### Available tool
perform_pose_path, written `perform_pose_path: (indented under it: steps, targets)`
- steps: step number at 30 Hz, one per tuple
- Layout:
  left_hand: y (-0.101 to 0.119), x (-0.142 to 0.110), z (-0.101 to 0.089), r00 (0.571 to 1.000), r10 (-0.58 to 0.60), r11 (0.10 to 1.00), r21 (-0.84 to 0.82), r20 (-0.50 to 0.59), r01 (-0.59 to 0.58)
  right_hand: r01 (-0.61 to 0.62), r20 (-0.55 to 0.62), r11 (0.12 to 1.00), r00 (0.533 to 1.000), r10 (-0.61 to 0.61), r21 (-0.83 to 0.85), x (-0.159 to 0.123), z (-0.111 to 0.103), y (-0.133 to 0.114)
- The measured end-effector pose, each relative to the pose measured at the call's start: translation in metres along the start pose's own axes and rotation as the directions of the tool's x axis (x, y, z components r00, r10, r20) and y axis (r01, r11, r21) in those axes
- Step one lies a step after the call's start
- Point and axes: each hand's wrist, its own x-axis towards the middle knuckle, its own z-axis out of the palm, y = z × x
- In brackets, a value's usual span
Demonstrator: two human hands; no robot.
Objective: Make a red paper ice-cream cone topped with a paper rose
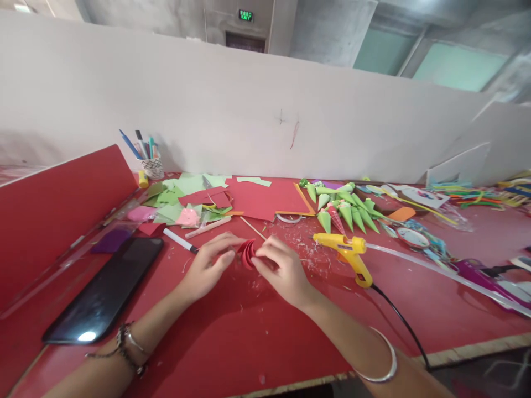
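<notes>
Both hands meet over a small folded red paper piece in the middle of the red table. My left hand pinches its left side with curled fingers. From the right, my right hand grips the same piece with fingers pressed together. The paper rests just above the tabletop, partly hidden by the fingers. A white marker lies just left of my left hand, and a thin wooden stick lies behind the paper.
A yellow glue gun lies right of my right hand, its black cord running to the table edge. A dark tablet lies at left. Green paper cones, paper scraps, a pen cup and red sheets sit behind.
</notes>
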Motion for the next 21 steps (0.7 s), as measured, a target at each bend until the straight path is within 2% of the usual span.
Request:
perform_pose_path:
  steps: [5,10,16,21]
  targets:
    - [0.008,0.001,0.003,0.996,-0.064,0.998,0.011,0.06,0.063,0.048,0.044,0.994,0.998,-0.043,-0.102,-0.003,0.001,0.001]
    - [0.009,0.001,0.002,0.994,-0.067,0.998,0.001,0.091,0.067,0.049,0.065,0.993,0.997,-0.043,-0.103,-0.002,0.002,0.0]
    - [0.002,-0.004,-0.005,0.997,-0.045,0.998,-0.042,0.057,0.048,0.016,-0.042,1.0,0.999,-0.015,0.016,0.0,0.0,-0.002]
    - [-0.003,-0.002,-0.013,0.997,-0.07,0.973,-0.221,-0.018,0.064,0.017,-0.112,1.0,0.994,-0.016,0.011,0.001,-0.002,-0.002]
